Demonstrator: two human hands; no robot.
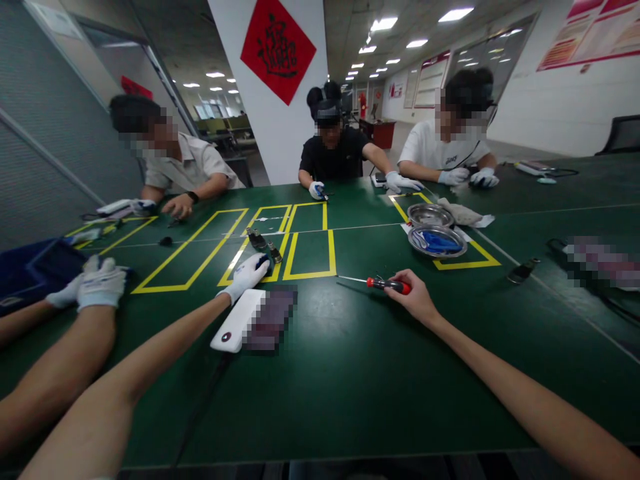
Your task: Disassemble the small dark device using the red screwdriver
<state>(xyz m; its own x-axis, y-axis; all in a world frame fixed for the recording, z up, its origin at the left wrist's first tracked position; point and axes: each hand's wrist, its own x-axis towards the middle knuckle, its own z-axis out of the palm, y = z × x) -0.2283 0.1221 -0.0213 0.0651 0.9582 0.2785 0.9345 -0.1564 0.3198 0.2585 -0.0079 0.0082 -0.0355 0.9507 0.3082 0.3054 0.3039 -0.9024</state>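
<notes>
My left hand (249, 273) wears a white glove and lies curled over a small dark object (266, 268) at the edge of a yellow taped rectangle (310, 255). Two small metal parts (256, 238) (275, 253) lie just beyond its fingers. My right hand (416, 298) is bare and closed on the red handle of a screwdriver (385, 284), whose thin shaft points left, low over the green table (350, 360). A white flat device (234, 323) lies beside my left wrist.
Two metal bowls (430, 215) (437, 241), the nearer one holding something blue, stand at right with a cloth (463, 213). A dark flat part (523, 270) lies further right. Another person's gloved hands (101, 283) rest at left near a blue bin (35, 267). Three people sit opposite.
</notes>
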